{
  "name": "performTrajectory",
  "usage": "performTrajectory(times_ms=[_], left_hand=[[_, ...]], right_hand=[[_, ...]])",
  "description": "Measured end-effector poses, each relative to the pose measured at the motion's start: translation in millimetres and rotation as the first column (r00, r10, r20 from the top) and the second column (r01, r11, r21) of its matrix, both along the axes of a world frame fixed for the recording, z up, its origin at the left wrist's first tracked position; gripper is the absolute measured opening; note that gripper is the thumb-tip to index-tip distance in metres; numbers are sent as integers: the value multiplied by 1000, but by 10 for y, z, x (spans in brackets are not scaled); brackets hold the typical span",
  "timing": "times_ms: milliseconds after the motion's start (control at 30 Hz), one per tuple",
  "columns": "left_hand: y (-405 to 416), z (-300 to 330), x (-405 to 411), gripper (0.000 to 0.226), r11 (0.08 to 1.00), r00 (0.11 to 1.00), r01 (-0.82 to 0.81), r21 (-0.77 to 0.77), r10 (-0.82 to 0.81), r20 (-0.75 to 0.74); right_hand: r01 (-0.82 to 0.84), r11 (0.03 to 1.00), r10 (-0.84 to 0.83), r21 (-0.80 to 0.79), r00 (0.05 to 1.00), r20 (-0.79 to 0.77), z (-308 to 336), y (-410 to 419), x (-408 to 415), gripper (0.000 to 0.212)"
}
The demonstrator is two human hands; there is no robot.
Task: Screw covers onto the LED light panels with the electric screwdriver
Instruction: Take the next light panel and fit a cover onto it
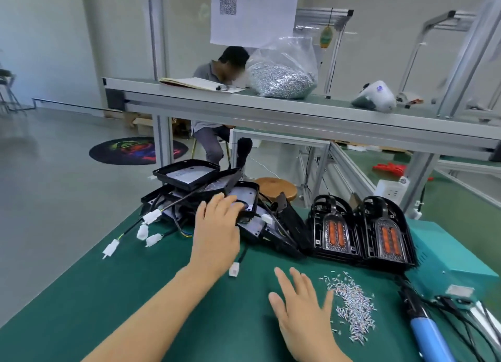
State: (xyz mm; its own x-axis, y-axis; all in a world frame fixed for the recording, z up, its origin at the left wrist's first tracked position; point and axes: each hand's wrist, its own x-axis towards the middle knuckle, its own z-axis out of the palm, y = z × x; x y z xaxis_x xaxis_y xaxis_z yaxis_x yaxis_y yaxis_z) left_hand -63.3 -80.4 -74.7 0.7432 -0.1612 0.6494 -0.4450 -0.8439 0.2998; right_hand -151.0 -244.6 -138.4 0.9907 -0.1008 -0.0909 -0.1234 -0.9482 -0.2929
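Note:
A heap of black LED light panels (189, 175) with black cables and white plugs lies at the far left of the green table (135, 294). My left hand (217, 231) reaches into the heap and grips the near edge of one panel (245, 196). My right hand (301, 310) hovers flat and open over the mat, holding nothing. Two stacks of black covers with orange lenses (336, 232) (389, 234) stand to the right. Loose silver screws (352, 304) lie beside my right hand. The blue electric screwdriver (425, 332) lies at the lower right.
A teal power box (444, 261) with cables sits at the right edge. A raised aluminium shelf (271, 109) crosses behind, carrying a bag of screws (282, 82), a notebook and a white device. A person sits beyond it. A wooden stool (276, 189) stands behind the table.

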Motion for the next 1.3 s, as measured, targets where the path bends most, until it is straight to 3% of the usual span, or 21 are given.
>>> performTrajectory(times_ms=[133, 267, 367, 633, 800, 867, 933, 1067, 1133, 1200, 1300], left_hand=[[443, 286, 480, 52, 979, 979, -201, 34, 199, 50], [884, 410, 939, 64, 913, 929, -331, 239, 359, -85], [1060, 376, 1148, 57, 855, 888, -326, 403, 423, -178], [1114, 318, 1336, 25, 804, 942, -243, 542, 330, -68], [1030, 353, 1324, 40, 950, 946, -123, 287, 200, -256], [1033, 326, 1279, 61, 932, 929, -59, 357, 183, -322], [1054, 269, 1255, 71, 859, 934, -53, 509, 224, -280], [1045, 235, 1271, 40, 760, 962, -201, 618, 273, -23], [1024, 269, 1273, 27, 715, 962, -221, 663, 271, 28], [1043, 278, 1282, 21, 715, 966, -216, 665, 254, 41], [1087, 316, 1231, 22, 800, 979, -195, 568, 193, 64]], right_hand=[[-12, 1000, 12, -12, 1000, -5, 12, 83, 32, 53], [-16, 1000, 15, -26, 1000, -13, 48, 109, 50, 55], [-16, 999, 16, -30, 1000, -9, 58, 125, 63, 56], [1, 999, -2, -34, 1000, -8, 28, 101, 68, 56], [-7, 1000, 7, -11, 1000, 15, 40, 110, 44, 55], [-9, 1000, 9, 0, 1000, 22, 39, 121, 36, 55], [-13, 1000, 13, -2, 1000, 22, 39, 141, 33, 55], [-28, 1000, 28, 4, 999, 27, 57, 193, 52, 56], [-36, 999, 36, 2, 999, 29, 68, 205, 60, 57], [-37, 999, 37, 3, 999, 30, 74, 202, 62, 57], [-42, 999, 41, 8, 998, 37, 89, 193, 44, 57]])
